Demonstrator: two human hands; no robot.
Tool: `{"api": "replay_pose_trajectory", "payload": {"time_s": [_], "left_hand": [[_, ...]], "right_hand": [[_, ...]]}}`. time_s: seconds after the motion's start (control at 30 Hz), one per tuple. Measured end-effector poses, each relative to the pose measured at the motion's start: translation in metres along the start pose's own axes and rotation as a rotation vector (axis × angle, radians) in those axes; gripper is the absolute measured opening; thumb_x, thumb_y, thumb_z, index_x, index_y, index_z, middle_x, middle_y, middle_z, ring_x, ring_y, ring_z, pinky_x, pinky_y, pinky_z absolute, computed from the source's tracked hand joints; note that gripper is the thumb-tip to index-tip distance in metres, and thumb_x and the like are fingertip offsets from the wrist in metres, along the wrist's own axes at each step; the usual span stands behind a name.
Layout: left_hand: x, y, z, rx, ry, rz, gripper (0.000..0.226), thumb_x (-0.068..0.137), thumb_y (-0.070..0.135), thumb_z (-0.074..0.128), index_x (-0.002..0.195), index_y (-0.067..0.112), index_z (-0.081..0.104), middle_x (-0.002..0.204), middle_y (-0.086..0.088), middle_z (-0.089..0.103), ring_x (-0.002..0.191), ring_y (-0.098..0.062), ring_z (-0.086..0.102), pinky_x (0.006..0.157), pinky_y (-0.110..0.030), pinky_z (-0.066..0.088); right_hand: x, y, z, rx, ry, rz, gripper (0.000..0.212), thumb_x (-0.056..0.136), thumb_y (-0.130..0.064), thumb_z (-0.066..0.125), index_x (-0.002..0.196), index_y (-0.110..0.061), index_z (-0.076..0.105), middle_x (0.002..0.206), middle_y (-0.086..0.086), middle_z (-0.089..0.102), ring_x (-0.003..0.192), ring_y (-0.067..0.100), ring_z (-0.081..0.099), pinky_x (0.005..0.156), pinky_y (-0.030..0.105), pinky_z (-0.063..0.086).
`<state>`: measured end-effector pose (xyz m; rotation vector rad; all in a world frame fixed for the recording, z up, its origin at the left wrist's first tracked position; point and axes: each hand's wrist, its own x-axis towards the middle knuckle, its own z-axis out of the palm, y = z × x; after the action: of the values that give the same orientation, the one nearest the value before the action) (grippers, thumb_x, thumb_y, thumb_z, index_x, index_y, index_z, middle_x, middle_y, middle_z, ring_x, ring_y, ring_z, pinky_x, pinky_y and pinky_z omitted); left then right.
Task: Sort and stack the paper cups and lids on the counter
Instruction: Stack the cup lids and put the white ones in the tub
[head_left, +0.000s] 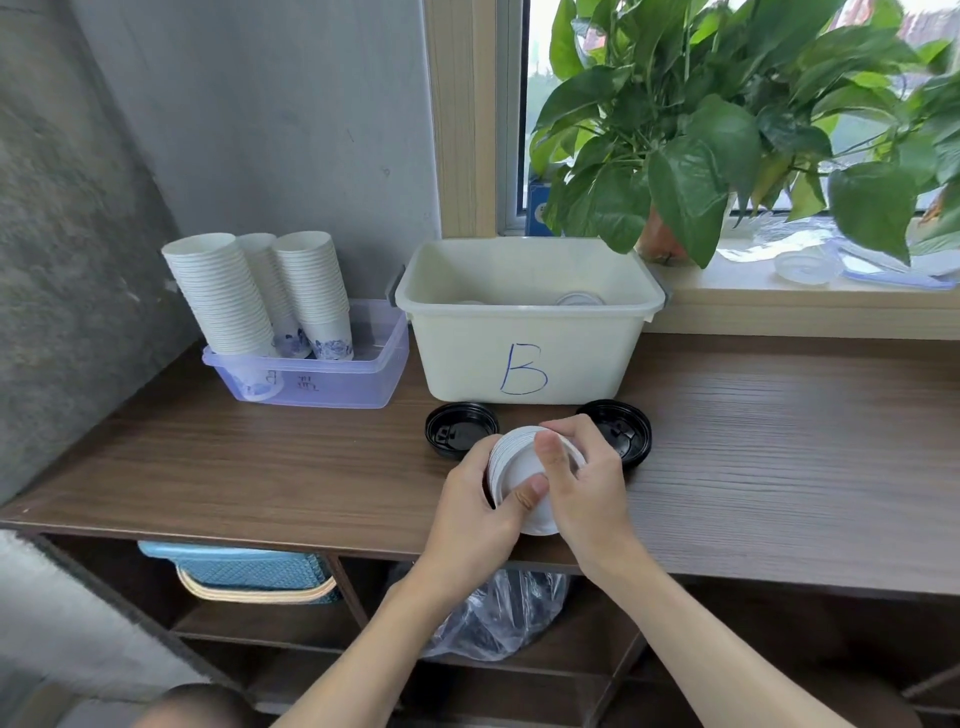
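Observation:
A stack of white lids (514, 467) is held just above the wooden counter (779, 457), near its front edge. My left hand (480, 512) grips the stack from the left with the thumb across its top. My right hand (584, 475) grips it from the right, thumb on the upper rim. Two black lids lie flat behind my hands, one on the left (457, 428) and one on the right (621, 426), partly hidden by my right hand. Three tall stacks of white paper cups (260, 291) stand in a clear purple tray (332, 379) at the back left.
A white bin marked "B" (524, 332) stands behind the black lids, with a few lids inside. A leafy potted plant (691, 124) overhangs the windowsill at the back right. Clear plastic items (810, 262) lie on the sill. Shelves below hold a blue basket (244, 569) and a plastic bag (498, 616).

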<state>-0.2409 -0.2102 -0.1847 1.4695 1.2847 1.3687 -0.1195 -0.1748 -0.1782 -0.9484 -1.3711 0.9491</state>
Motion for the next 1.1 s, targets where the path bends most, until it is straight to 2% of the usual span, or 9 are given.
{"api": "replay_pose_trajectory", "payload": {"time_s": [0.17, 0.27, 0.4, 0.47, 0.57, 0.73, 0.9, 1.03, 1.1], "left_hand": [[0.004, 0.003, -0.007, -0.018, -0.035, 0.018, 0.033, 0.086, 0.023, 0.071, 0.118, 0.027, 0.063, 0.107, 0.013, 0.072, 0.1, -0.006, 0.068, 0.083, -0.014, 0.049], [0.002, 0.001, -0.009, 0.057, -0.094, 0.034, 0.04, 0.09, 0.021, 0.072, 0.126, 0.031, 0.059, 0.115, 0.015, 0.07, 0.111, -0.006, 0.065, 0.092, -0.016, 0.049], [-0.001, -0.003, -0.005, 0.072, -0.007, -0.069, 0.066, 0.084, 0.041, 0.075, 0.141, 0.031, 0.042, 0.124, 0.018, 0.064, 0.116, 0.006, 0.059, 0.097, -0.013, 0.045], [0.001, -0.003, -0.002, 0.093, -0.023, -0.078, 0.061, 0.085, 0.051, 0.071, 0.137, 0.029, 0.048, 0.121, 0.018, 0.066, 0.114, 0.005, 0.06, 0.099, -0.02, 0.047], [0.001, -0.001, 0.0, 0.101, 0.007, -0.032, 0.05, 0.089, 0.049, 0.066, 0.132, 0.023, 0.058, 0.118, 0.013, 0.07, 0.113, -0.003, 0.064, 0.099, -0.03, 0.051], [-0.002, 0.001, -0.006, 0.089, 0.027, 0.007, 0.048, 0.096, 0.046, 0.058, 0.136, 0.019, 0.055, 0.127, 0.007, 0.066, 0.12, -0.008, 0.06, 0.104, -0.03, 0.047], [-0.004, 0.002, -0.004, 0.091, 0.045, 0.051, 0.049, 0.092, 0.049, 0.055, 0.126, 0.013, 0.06, 0.114, 0.002, 0.07, 0.107, -0.012, 0.065, 0.09, -0.021, 0.048], [-0.003, 0.0, -0.003, 0.085, 0.049, 0.06, 0.038, 0.093, 0.035, 0.056, 0.123, 0.012, 0.062, 0.109, 0.002, 0.07, 0.102, -0.014, 0.065, 0.087, -0.024, 0.048], [-0.003, 0.001, -0.003, 0.07, 0.048, 0.059, 0.037, 0.093, 0.04, 0.058, 0.122, 0.017, 0.063, 0.109, 0.007, 0.07, 0.103, -0.011, 0.066, 0.087, -0.02, 0.047]], "right_hand": [[-0.001, 0.0, -0.002, 0.018, -0.035, 0.002, 0.038, 0.077, -0.059, 0.06, 0.093, -0.025, 0.062, 0.087, -0.013, 0.068, 0.083, 0.001, 0.062, 0.072, 0.013, 0.046], [-0.004, 0.0, -0.002, 0.01, -0.086, 0.006, 0.036, 0.075, -0.055, 0.064, 0.098, -0.028, 0.067, 0.094, -0.011, 0.07, 0.092, 0.005, 0.065, 0.079, 0.018, 0.05], [-0.002, -0.001, -0.001, 0.072, -0.011, 0.058, 0.044, 0.073, -0.061, 0.06, 0.094, -0.024, 0.071, 0.092, -0.013, 0.072, 0.09, 0.0, 0.065, 0.076, 0.013, 0.047], [0.001, -0.001, -0.004, 0.095, 0.058, 0.052, 0.044, 0.074, -0.061, 0.058, 0.091, -0.023, 0.07, 0.088, -0.013, 0.072, 0.088, 0.0, 0.065, 0.075, 0.011, 0.046], [0.003, -0.001, -0.007, 0.083, -0.005, 0.039, 0.043, 0.072, -0.06, 0.061, 0.096, -0.024, 0.067, 0.09, -0.015, 0.07, 0.088, 0.0, 0.064, 0.075, 0.011, 0.046], [0.001, 0.004, 0.0, -0.039, -0.065, 0.015, 0.041, 0.069, -0.062, 0.068, 0.094, -0.032, 0.058, 0.089, -0.014, 0.067, 0.085, 0.001, 0.063, 0.073, 0.012, 0.046], [0.0, 0.004, 0.001, -0.073, -0.062, -0.024, 0.04, 0.072, -0.065, 0.065, 0.087, -0.029, 0.053, 0.082, -0.014, 0.064, 0.074, -0.001, 0.06, 0.066, 0.01, 0.044], [0.0, 0.003, 0.004, -0.101, -0.027, -0.035, 0.039, 0.073, -0.064, 0.062, 0.082, -0.028, 0.049, 0.074, -0.02, 0.06, 0.067, -0.004, 0.055, 0.063, 0.009, 0.041], [0.0, 0.003, 0.004, -0.096, -0.016, -0.034, 0.039, 0.074, -0.064, 0.061, 0.082, -0.028, 0.05, 0.074, -0.021, 0.06, 0.068, -0.004, 0.055, 0.063, 0.009, 0.041]]}}
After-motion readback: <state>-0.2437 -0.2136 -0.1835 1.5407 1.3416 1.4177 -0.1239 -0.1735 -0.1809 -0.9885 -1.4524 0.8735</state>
